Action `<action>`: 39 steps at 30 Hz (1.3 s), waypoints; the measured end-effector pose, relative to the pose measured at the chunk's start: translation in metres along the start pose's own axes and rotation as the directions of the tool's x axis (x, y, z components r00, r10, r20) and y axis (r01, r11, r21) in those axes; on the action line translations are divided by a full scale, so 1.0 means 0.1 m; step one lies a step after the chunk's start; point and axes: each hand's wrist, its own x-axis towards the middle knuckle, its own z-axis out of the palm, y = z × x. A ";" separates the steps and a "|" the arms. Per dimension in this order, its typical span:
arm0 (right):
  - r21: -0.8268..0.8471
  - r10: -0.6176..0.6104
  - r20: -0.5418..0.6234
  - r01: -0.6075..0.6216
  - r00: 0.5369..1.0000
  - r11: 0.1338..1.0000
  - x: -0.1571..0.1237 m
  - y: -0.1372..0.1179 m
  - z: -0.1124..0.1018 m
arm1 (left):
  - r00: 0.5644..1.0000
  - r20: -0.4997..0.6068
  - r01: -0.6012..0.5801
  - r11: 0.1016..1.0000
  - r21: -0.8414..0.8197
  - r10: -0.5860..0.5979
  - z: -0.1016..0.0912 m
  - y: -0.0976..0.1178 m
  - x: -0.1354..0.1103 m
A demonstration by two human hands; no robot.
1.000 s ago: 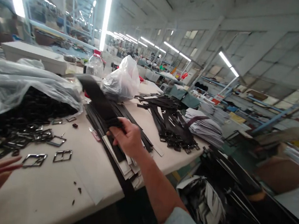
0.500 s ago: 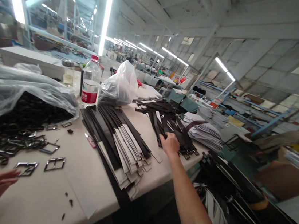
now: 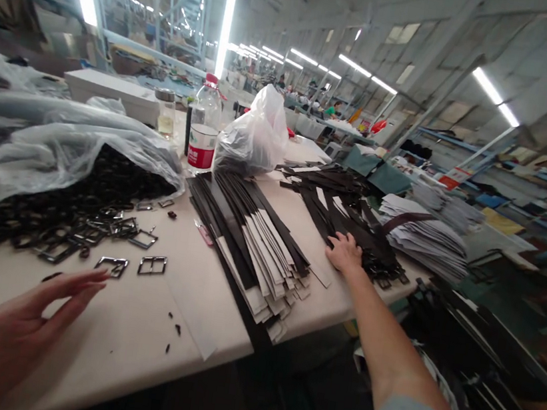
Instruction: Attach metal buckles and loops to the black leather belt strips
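My left hand (image 3: 30, 327) hovers over the near left of the table, fingers stretched out and nothing seen in them. Its fingertips are close to a metal buckle (image 3: 117, 268), with a second buckle (image 3: 152, 265) just beyond. On the right, my right hand (image 3: 346, 252) lies palm down with fingers spread at the near edge of a heap of black straps (image 3: 361, 210), several with buckles at their ends. Between the hands rests a fanned bundle of black straps with pale ends (image 3: 267, 251).
Black loops and buckles spill from a clear plastic bag (image 3: 70, 138) on the left. Behind the bundle stand a red-capped bottle (image 3: 204, 129) and a tied white bag (image 3: 258, 129). Small scissors (image 3: 204, 232) lie beside it. A stack of pale sheets (image 3: 423, 235) is at right.
The view has turned left and down, so the table sits further right. My left hand has come further into view. My right hand's fingers have spread over the strap heap.
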 end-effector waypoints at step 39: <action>0.527 -0.160 -0.158 0.220 0.974 0.821 -0.17 -1.55 -1.03 | 0.990 0.138 0.041 0.981 -0.189 -0.015 -0.04 0.18 0.05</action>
